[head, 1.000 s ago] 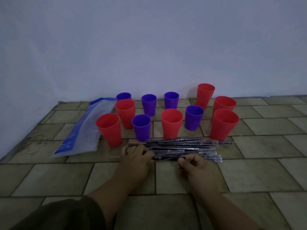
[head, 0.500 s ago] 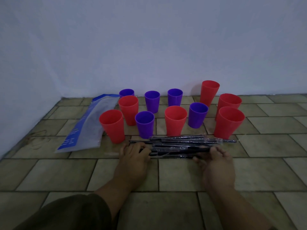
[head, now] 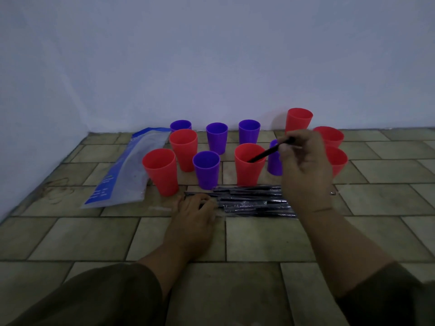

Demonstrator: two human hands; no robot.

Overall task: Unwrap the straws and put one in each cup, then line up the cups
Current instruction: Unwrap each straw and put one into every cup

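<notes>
Several red and purple cups stand on the tiled floor near the wall. My right hand (head: 303, 165) is raised and shut on a black straw (head: 268, 153), whose lower end dips into the front middle red cup (head: 247, 169). This hand hides part of a purple cup (head: 274, 161) and a red cup (head: 337, 160) behind it. A pile of wrapped black straws (head: 249, 201) lies in front of the cups. My left hand (head: 195, 208) rests on the floor at the pile's left end, fingers curled on what looks like a clear wrapper (head: 162, 208).
A flat clear and blue plastic bag (head: 124, 175) lies at the left beside a red cup (head: 161, 170). The pale wall (head: 211, 67) runs just behind the cups and along the left. Bare tiles (head: 270, 238) stretch in front of the straws.
My right hand has lifted off the straw pile with a single black straw and carried it up to the front middle red cup. My left hand stays at the pile's left end.
</notes>
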